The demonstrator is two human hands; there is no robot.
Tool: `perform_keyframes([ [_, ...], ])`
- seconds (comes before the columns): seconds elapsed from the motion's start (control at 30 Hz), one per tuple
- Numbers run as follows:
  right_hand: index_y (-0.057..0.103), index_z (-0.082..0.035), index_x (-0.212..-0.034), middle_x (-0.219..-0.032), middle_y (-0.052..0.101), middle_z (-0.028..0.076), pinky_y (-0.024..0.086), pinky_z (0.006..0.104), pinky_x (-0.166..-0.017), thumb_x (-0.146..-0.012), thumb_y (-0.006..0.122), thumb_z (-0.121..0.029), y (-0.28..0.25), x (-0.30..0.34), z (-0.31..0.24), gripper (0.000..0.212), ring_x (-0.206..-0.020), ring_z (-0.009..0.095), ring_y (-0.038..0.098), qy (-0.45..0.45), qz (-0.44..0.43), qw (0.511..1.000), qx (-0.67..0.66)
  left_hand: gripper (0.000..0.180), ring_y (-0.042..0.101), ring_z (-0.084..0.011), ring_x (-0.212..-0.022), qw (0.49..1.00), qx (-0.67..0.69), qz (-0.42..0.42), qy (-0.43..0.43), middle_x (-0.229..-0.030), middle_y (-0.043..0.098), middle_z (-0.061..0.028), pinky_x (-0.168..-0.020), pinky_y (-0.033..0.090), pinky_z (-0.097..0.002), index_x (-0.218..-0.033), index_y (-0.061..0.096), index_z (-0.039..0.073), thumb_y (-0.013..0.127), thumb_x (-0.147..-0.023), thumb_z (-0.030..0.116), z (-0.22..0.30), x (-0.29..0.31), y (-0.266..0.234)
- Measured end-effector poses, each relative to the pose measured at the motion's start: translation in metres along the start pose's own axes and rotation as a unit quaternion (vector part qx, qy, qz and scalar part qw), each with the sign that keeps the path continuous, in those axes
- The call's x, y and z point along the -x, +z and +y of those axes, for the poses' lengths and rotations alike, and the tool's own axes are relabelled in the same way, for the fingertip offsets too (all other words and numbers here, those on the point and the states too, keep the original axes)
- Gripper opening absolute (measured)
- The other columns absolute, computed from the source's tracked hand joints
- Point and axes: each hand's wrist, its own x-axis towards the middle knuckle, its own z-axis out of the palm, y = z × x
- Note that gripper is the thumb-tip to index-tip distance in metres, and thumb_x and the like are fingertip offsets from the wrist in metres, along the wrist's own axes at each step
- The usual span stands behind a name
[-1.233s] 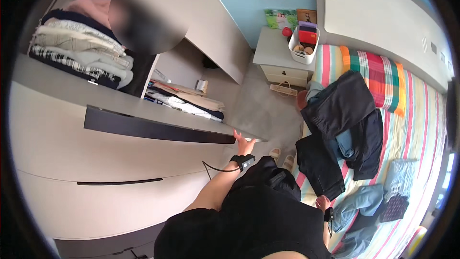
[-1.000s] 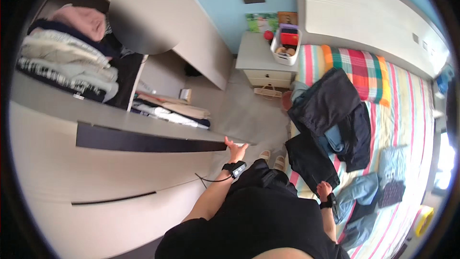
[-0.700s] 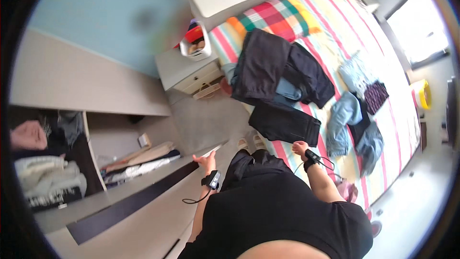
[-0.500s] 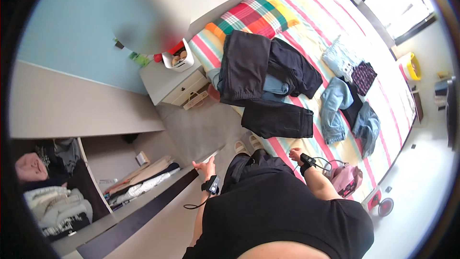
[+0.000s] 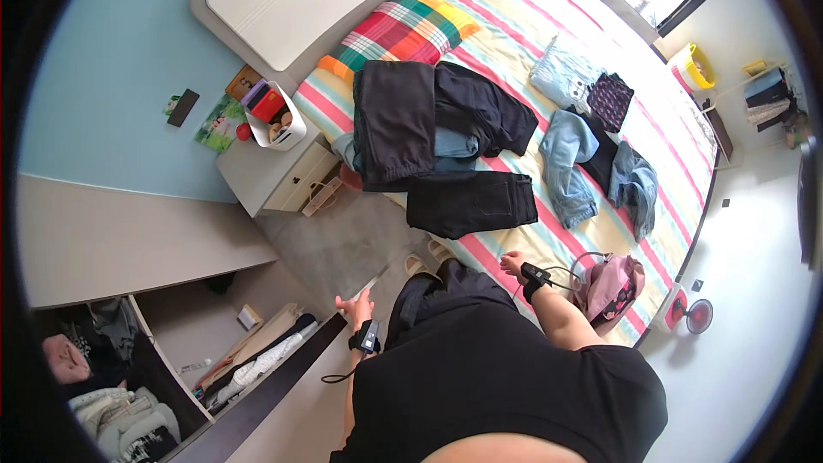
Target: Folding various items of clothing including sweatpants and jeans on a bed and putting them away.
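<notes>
A black top is worn at the near side. At the left, the drawer (image 5: 274, 387) is seen standing out, with its dark strip run slantwise toward the near left. The left hand (image 5: 355, 309) is held at the drawer's far right end. Its fingers are spread wide apart, and whether the edge is touched cannot be told. The right hand (image 5: 513, 264) is held over the near edge of the bed (image 5: 514, 13). Its fingers are a bit bent, nothing is seen in them, and whether the tips meet cannot be told. A black band is worn on each wrist.

Folded clothes (image 5: 141, 416) are packed in the drawer's left part, with a pink cloth (image 5: 65, 358) set just past them. A pink bag (image 5: 619, 287) is seen to the right of the right hand, by the bed's edge. Two pale sandals (image 5: 416, 266) are seen between the hands, a little farther off.

Black pants (image 5: 471, 204) are laid on the bed, beyond the right hand. Jeans (image 5: 566, 163) are spread to the right of them. A dark pile (image 5: 394, 120) is heaped farther off, to the left. Past it, a checked pillow (image 5: 403, 30) is set. At the far left, a white box (image 5: 287, 133) is stood on the nightstand (image 5: 244, 176).
</notes>
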Motion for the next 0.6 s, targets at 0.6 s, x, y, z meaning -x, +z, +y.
perform_keyframes([
  [0.6, 0.057, 0.000, -0.094, -0.077, 0.060, 0.007, 0.045, 0.0272, -0.055, -0.078, 0.056, -0.019, -0.003, 0.004, 0.031, 0.024, -0.064, 0.015, 0.057, 0.011, 0.042, 0.999, -0.012, 0.081, 0.049, -0.0337, -0.097, 0.994, 0.051, -0.082, -0.042, -0.117, 0.036, -0.0210, -0.071, 0.045, -0.0400, -0.126, 0.005, 0.021, 0.063, -0.072, 0.005, -0.003, 0.004, 0.003],
])
